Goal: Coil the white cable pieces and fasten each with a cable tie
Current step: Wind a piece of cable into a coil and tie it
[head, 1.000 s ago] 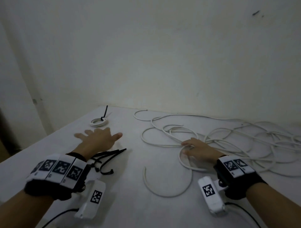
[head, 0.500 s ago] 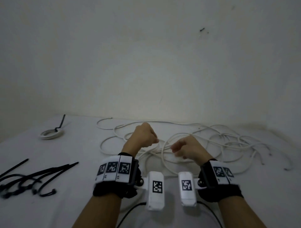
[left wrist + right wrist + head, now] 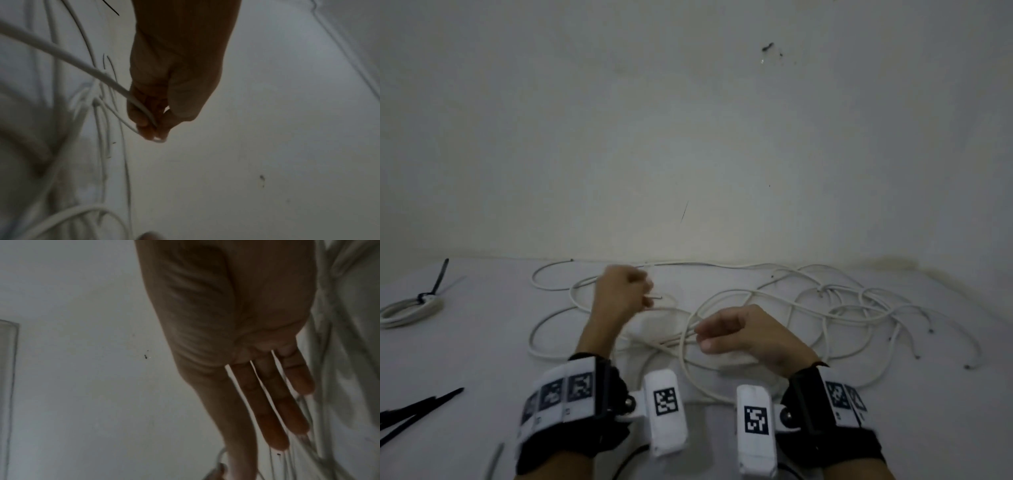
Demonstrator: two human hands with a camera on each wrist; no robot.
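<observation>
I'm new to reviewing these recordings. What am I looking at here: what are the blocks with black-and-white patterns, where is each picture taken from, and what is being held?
No machine here: a person works with bare hands. The patterned white blocks are cameras strapped to the wrists. The wide picture comes from a camera on the head, looking down at a white table. The other two look along each hand from the wrist.

On the table lies a tangle of loose white cable. At far left sits one finished white coil fastened with a black tie, and nearer lie spare black cable ties.

The left hand pinches a strand of white cable in its fingers. The right hand looks curled from above, but its wrist view shows straight fingers; any hold is unclear.
</observation>
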